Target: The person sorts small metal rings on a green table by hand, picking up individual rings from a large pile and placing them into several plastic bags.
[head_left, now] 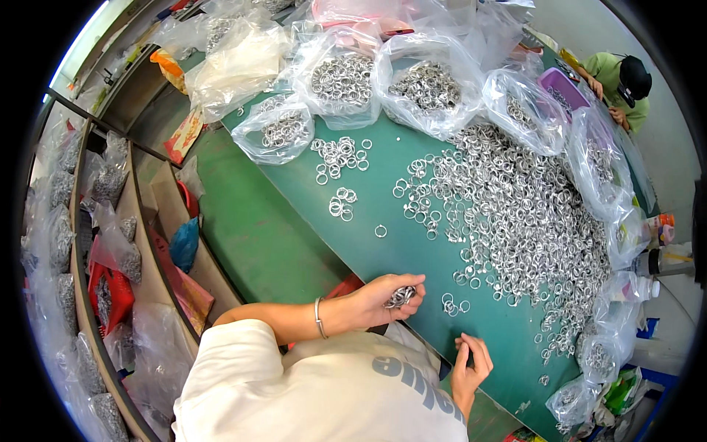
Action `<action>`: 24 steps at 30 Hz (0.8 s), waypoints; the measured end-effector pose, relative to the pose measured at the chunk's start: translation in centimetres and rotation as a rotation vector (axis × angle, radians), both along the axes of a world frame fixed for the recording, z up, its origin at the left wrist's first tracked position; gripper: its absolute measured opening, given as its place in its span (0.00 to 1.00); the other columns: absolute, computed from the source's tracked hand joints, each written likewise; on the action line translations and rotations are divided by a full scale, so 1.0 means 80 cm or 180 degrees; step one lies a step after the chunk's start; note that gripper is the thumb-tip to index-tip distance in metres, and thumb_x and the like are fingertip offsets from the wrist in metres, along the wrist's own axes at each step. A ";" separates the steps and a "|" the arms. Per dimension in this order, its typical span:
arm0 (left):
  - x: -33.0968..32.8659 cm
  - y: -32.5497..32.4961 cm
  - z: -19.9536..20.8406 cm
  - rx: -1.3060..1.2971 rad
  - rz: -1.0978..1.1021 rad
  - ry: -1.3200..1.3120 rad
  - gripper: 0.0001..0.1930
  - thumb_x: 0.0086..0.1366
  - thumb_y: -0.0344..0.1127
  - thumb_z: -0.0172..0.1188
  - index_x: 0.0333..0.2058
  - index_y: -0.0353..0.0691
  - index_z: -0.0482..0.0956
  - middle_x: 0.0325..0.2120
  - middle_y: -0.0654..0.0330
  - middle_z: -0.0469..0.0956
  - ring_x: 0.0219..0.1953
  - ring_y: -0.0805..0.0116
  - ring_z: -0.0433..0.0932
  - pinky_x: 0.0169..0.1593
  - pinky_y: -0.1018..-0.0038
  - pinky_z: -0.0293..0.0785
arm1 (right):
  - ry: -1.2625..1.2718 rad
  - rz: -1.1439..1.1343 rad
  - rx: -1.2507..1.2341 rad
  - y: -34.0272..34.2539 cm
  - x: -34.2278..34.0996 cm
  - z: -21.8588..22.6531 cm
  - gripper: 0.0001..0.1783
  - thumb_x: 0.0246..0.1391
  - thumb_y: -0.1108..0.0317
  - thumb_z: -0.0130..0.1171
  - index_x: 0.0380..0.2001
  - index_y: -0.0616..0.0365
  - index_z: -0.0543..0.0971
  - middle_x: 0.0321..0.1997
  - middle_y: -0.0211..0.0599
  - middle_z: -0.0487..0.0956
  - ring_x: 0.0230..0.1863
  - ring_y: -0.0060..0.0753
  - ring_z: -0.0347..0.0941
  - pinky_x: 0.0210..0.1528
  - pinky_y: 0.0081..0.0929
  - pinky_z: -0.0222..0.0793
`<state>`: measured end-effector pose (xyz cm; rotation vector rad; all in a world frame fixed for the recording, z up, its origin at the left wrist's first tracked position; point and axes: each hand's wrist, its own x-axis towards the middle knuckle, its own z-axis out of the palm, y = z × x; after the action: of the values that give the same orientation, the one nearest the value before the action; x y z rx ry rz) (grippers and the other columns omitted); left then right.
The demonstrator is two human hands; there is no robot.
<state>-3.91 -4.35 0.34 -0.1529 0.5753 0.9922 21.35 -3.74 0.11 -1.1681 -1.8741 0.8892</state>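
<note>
My left hand (366,300) is closed around a bunch of silver metal rings (400,296), held just off the table's near edge. To its right, above the edge of the green table (346,221), is my right hand (471,366). Its thumb and fingertips are drawn together, and anything between them is too small to make out. Two or three loose rings (455,304) lie on the table near both hands. Beyond them spreads a large heap of similar rings (523,206). Smaller clusters (340,156) sit farther off to the left, with a single ring (381,231) nearer.
Open clear plastic bags with rings (342,77) line the table's far and right sides. A purple basket (563,87) stands far right, near another person (622,81) in green. Shelves with bagged parts (110,180) run along the left, across a green floor (247,221).
</note>
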 end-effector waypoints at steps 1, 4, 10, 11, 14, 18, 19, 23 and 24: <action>-0.001 0.003 -0.003 0.0010 0.0065 0.0045 0.13 0.68 0.41 0.53 0.33 0.35 0.76 0.25 0.60 0.74 0.25 0.72 0.71 0.26 0.79 0.67 | -0.0020 -0.0013 -0.0065 -0.001 0.005 0.001 0.08 0.49 0.85 0.54 0.33 0.69 0.80 0.28 0.44 0.79 0.28 0.35 0.75 0.30 0.26 0.69; 0.004 0.016 -0.004 0.0067 0.0284 -0.0006 0.16 0.68 0.40 0.51 0.45 0.32 0.74 0.37 0.53 0.76 0.39 0.64 0.76 0.43 0.73 0.75 | -0.0124 -0.0070 -0.0178 -0.002 0.016 0.006 0.08 0.49 0.84 0.55 0.33 0.68 0.80 0.25 0.42 0.78 0.25 0.33 0.73 0.26 0.24 0.67; 0.005 0.049 0.022 0.0300 0.0596 -0.0602 0.24 0.70 0.39 0.43 0.58 0.24 0.62 0.60 0.40 0.62 0.64 0.50 0.61 0.67 0.58 0.57 | -0.0128 -0.0106 -0.0307 0.006 0.009 0.007 0.08 0.49 0.84 0.55 0.33 0.68 0.80 0.25 0.42 0.78 0.25 0.33 0.73 0.27 0.24 0.67; 0.006 0.052 0.024 0.0234 0.0632 -0.0593 0.23 0.70 0.39 0.44 0.55 0.25 0.64 0.59 0.40 0.64 0.62 0.51 0.63 0.66 0.58 0.59 | -0.0134 -0.0099 -0.0282 0.008 0.007 0.006 0.08 0.49 0.84 0.55 0.33 0.68 0.80 0.24 0.42 0.78 0.25 0.34 0.73 0.27 0.25 0.67; 0.005 0.058 0.021 0.0125 0.0721 -0.0616 0.20 0.70 0.40 0.47 0.49 0.27 0.72 0.52 0.43 0.71 0.56 0.53 0.69 0.60 0.61 0.67 | -0.0112 -0.0036 -0.0207 0.018 -0.002 0.006 0.08 0.49 0.85 0.55 0.33 0.67 0.80 0.24 0.42 0.78 0.25 0.35 0.73 0.29 0.26 0.67; 0.005 0.064 0.012 -0.0088 0.0714 -0.0537 0.17 0.70 0.43 0.48 0.38 0.34 0.78 0.33 0.53 0.76 0.36 0.63 0.74 0.40 0.70 0.74 | -0.0098 0.0107 -0.0087 0.032 -0.015 0.008 0.07 0.51 0.83 0.55 0.33 0.67 0.79 0.23 0.41 0.77 0.25 0.34 0.72 0.30 0.25 0.67; 0.005 0.068 0.016 -0.0197 0.0709 -0.0434 0.17 0.70 0.44 0.49 0.36 0.36 0.80 0.27 0.56 0.76 0.30 0.66 0.73 0.34 0.73 0.74 | -0.0108 0.0149 -0.0035 0.035 -0.017 0.009 0.06 0.52 0.82 0.55 0.33 0.67 0.79 0.23 0.40 0.77 0.25 0.33 0.72 0.30 0.24 0.66; 0.009 0.067 0.005 0.0006 0.0598 -0.0446 0.17 0.70 0.45 0.49 0.33 0.39 0.80 0.18 0.63 0.66 0.22 0.72 0.62 0.24 0.78 0.60 | -0.0185 0.0226 -0.0089 0.039 -0.020 0.008 0.06 0.52 0.83 0.54 0.33 0.67 0.79 0.23 0.41 0.77 0.25 0.34 0.72 0.32 0.26 0.67; 0.013 0.068 0.002 -0.0013 0.0569 -0.0525 0.17 0.70 0.45 0.49 0.32 0.40 0.80 0.17 0.64 0.64 0.20 0.73 0.60 0.22 0.78 0.58 | -0.0185 0.0224 -0.0102 0.039 -0.020 0.009 0.06 0.52 0.83 0.55 0.33 0.67 0.79 0.23 0.41 0.77 0.26 0.34 0.72 0.32 0.26 0.67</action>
<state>-2.90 1.08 0.49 -0.2909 0.4176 1.1396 19.74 -0.65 0.80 -1.1648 -1.9649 0.9359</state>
